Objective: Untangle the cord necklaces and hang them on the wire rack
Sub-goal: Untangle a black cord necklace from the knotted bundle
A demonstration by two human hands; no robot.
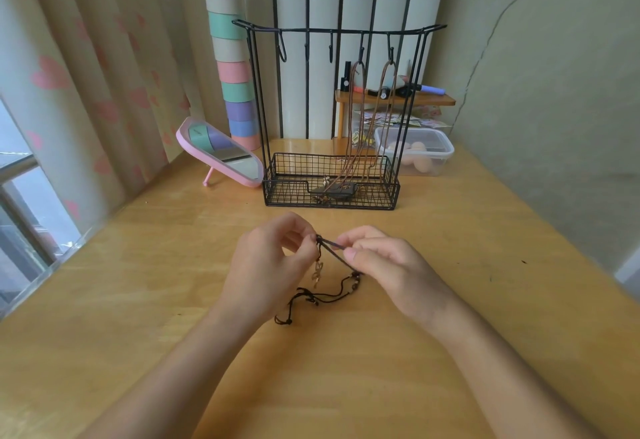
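Your two forearms reached in from the near edge of the wooden desk (467, 300). Your left hand (273, 265) and right hand (391, 265) met just above it. Each pinched the same short stretch of a black cord necklace (332, 294), with fingers (360, 236) curled tight on it, probably to work a knot loose between them. The rest of the cord trailed in loose kinks onto the desk below, and a small pale pendant (318, 274) dangled beside your left hand. Well beyond stood the black wire rack (270, 192). Two brown cord necklaces (356, 119) already hung from its right-hand hooks, their ends pooled in the basket. The left hooks (330, 52) were bare, so this cord seemed the last. A pink mirror (221, 154) leaned left of the rack.
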